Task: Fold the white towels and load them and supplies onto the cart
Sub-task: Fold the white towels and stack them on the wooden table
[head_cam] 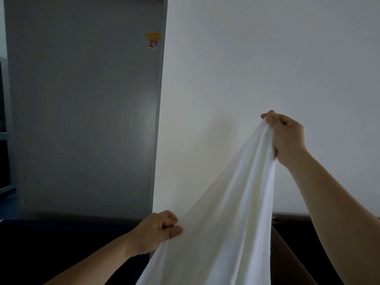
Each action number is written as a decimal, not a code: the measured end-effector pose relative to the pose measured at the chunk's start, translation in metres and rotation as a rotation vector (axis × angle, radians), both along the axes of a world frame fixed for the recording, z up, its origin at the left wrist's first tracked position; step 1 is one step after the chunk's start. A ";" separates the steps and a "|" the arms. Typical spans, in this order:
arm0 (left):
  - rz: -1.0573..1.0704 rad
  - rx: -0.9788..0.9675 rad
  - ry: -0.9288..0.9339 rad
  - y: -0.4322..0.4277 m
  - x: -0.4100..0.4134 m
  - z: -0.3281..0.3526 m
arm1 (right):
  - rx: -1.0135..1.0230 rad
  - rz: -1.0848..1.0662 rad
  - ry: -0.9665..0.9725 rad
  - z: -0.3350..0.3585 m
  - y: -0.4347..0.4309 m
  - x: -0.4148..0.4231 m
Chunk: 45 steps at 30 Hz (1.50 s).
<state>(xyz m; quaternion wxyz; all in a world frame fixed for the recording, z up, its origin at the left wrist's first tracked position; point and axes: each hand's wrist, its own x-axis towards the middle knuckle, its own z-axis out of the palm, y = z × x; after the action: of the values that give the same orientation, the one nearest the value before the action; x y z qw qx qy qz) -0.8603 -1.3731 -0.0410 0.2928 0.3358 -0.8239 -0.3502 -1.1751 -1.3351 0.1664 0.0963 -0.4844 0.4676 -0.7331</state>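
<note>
A white towel hangs stretched in front of me, running from the upper right down past the bottom edge of the view. My right hand is raised high and grips a bunched corner of the towel in its curled fingers. Lower and to the left, my left hand pinches the towel's left edge between thumb and curled fingers. The towel's lower part is out of view. No cart shows in this view.
A white wall fills the right and centre. To the left stands a grey door or panel with a small yellow and red sticker. Dark furniture lies low on the left, and a brown wooden piece low on the right.
</note>
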 end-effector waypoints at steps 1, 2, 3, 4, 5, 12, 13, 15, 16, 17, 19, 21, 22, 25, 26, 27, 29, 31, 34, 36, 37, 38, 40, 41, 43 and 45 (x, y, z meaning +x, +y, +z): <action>-0.015 -0.018 -0.025 0.003 -0.002 0.001 | -0.006 0.014 -0.003 0.001 0.001 0.002; -0.019 -0.034 -0.045 0.004 -0.005 0.000 | -0.011 0.029 -0.006 0.002 0.001 0.004; -0.025 -0.036 -0.052 0.004 -0.008 -0.003 | -0.017 0.042 -0.006 0.003 0.002 0.005; -0.029 -0.018 -0.050 0.005 -0.012 -0.006 | -0.022 0.051 -0.002 0.003 0.002 0.007; -0.033 0.009 -0.027 0.005 -0.016 -0.009 | -0.026 0.058 0.004 0.004 0.003 0.008; 0.023 -0.023 0.001 0.004 -0.026 -0.027 | -0.033 0.054 0.020 0.001 0.007 0.005; 0.049 -0.025 0.058 0.003 -0.023 -0.027 | -0.025 0.042 0.019 0.001 0.008 0.001; 0.104 -0.027 0.148 0.004 -0.015 -0.024 | -0.011 0.017 0.007 -0.001 0.008 -0.005; 0.133 -0.039 0.168 0.004 -0.011 -0.022 | -0.005 0.001 0.000 -0.002 0.007 -0.007; 0.149 -0.061 0.178 0.004 -0.007 -0.019 | 0.004 -0.020 -0.001 -0.003 0.007 -0.010; 0.141 -0.105 0.197 0.004 0.000 -0.015 | 0.026 -0.068 -0.006 -0.004 0.005 -0.014; 0.136 -0.119 0.228 0.004 0.005 -0.011 | 0.040 -0.104 -0.030 -0.004 0.002 -0.018; 0.140 -0.124 0.247 0.004 0.007 -0.008 | 0.042 -0.119 -0.034 -0.005 0.001 -0.020; 0.187 -0.124 0.296 0.002 0.013 -0.001 | 0.047 -0.181 -0.007 -0.008 -0.006 -0.026; 0.187 -0.115 0.306 0.000 0.015 0.001 | 0.049 -0.198 -0.002 -0.010 -0.008 -0.028; 0.176 -0.099 0.312 0.000 0.017 0.004 | 0.049 -0.213 -0.005 -0.012 -0.010 -0.030; 0.177 -0.069 0.298 -0.002 0.019 0.006 | 0.051 -0.228 -0.022 -0.016 -0.012 -0.030; 0.217 -0.044 0.260 -0.004 0.020 0.004 | 0.043 -0.243 -0.021 -0.019 -0.012 -0.028; 0.303 -0.016 0.218 -0.004 0.014 0.003 | 0.063 -0.335 0.127 -0.029 -0.011 -0.020; 0.330 -0.062 0.187 -0.003 0.002 0.010 | 0.113 -0.268 0.185 -0.043 -0.005 -0.001; 0.342 -0.086 0.190 -0.002 -0.006 0.017 | 0.157 -0.153 0.216 -0.054 0.000 0.012; 0.336 -0.097 0.203 -0.001 -0.016 0.026 | 0.207 -0.018 0.298 -0.068 0.004 0.026; 0.265 -0.094 0.203 0.001 -0.035 0.043 | 0.350 0.221 0.575 -0.103 0.011 0.055; 0.218 -0.108 0.185 0.003 -0.044 0.048 | 0.410 0.326 0.660 -0.120 0.015 0.067; 0.143 -0.137 0.188 0.005 -0.057 0.051 | 0.445 0.456 0.616 -0.150 0.021 0.082; 0.099 -0.138 0.201 0.006 -0.061 0.046 | 0.457 0.467 0.506 -0.168 0.021 0.084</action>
<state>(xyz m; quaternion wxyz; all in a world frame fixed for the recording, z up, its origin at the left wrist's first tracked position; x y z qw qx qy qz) -0.9216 -1.3670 0.0052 0.4134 0.3185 -0.7949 -0.3097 -1.0916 -1.3137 -0.0014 0.2471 -0.7087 0.5048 -0.4265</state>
